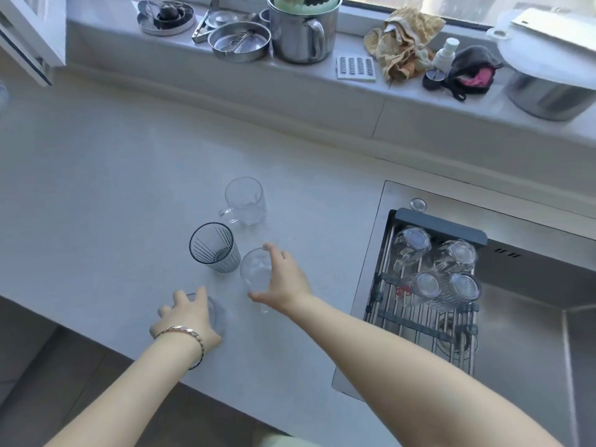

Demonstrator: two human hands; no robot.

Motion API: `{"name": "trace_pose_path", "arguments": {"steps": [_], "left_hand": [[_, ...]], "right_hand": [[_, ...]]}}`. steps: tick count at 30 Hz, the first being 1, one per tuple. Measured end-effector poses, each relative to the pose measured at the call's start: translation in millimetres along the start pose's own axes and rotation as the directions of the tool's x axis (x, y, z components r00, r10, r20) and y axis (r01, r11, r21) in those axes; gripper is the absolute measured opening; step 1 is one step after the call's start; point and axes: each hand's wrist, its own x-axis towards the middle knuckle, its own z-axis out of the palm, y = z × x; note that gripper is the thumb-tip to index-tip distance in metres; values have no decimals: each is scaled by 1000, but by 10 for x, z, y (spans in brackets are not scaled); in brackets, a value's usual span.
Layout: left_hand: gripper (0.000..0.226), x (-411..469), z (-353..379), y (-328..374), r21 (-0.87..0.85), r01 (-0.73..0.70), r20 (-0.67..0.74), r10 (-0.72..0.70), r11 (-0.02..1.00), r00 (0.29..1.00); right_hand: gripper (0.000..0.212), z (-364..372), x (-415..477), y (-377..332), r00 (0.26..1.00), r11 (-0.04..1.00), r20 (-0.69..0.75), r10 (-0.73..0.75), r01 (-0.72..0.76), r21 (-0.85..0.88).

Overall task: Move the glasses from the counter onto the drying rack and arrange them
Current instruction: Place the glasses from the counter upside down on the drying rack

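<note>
Several glasses stand on the white counter (pixel 113 195). A clear handled mug (pixel 245 201) is farthest back, with a grey ribbed tumbler (pixel 214 247) in front of it. My right hand (pixel 283 279) wraps a clear glass (pixel 254 269) from its right side. Close to the counter's front edge, my left hand (pixel 187 314) covers another clear glass (pixel 215 312), which is mostly hidden. The drying rack (pixel 419 321) lies across the sink's left end and holds several clear glasses (pixel 438 269) upside down.
The steel sink (pixel 529 337) lies to the right of the rack. The back ledge holds a metal pot (pixel 301 30), steel bowls (pixel 239 41), a crumpled cloth (pixel 404 43), a small bottle (pixel 445 54) and a large lidded pot (pixel 548 72). An open window frame (pixel 25 37) juts in at top left.
</note>
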Motion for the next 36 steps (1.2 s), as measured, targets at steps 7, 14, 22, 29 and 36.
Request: {"name": "trace_pose_path", "arguments": {"steps": [7, 14, 22, 29, 36], "left_hand": [[69, -119, 54, 244, -79, -198, -118, 189, 977, 975], [79, -416, 120, 957, -310, -455, -260, 386, 835, 885], [74, -712, 140, 1475, -251, -566, -313, 487, 786, 815], [74, -782, 174, 1571, -203, -567, -315, 495, 798, 810], [74, -788, 206, 1610, -177, -554, -294, 493, 813, 819]], "right_hand": [[85, -586, -760, 687, 975, 846, -138, 176, -78, 528], [79, -1109, -1771, 1576, 907, 129, 23, 420, -85, 988], [48, -1065, -1933, 2113, 842, -412, 267, 468, -59, 909], [24, -929, -1647, 2151, 753, -614, 405, 519, -1, 789], [57, -749, -1377, 2394, 766, -837, 489, 417, 114, 535]]}}
